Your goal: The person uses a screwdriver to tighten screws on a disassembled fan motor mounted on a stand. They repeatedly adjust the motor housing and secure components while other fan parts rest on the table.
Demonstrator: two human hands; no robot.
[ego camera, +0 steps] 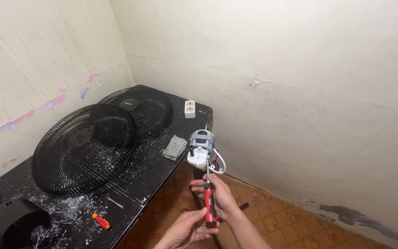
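Observation:
A screwdriver with a red and black handle (pixel 209 203) stands upright in front of me, its metal shaft reaching up into the underside of a grey and white fan motor (pixel 201 148) with white wires looping at its right. My right hand (pixel 224 196) wraps the upper part of the handle from behind. Lower down, my left hand (pixel 185 229) pinches the bottom end of the handle. What carries the motor is hidden behind my hands.
A black table (pixel 160 168) dusted with white flakes holds two black fan grilles (pixel 86 147) (pixel 146 108), a white power strip (pixel 190 109), a checked cloth (pixel 175 147), a small orange screwdriver (pixel 101 221), a metal pin (pixel 115 203) and a black housing (pixel 17 221). Orange floor tiles (pixel 282 221) lie below.

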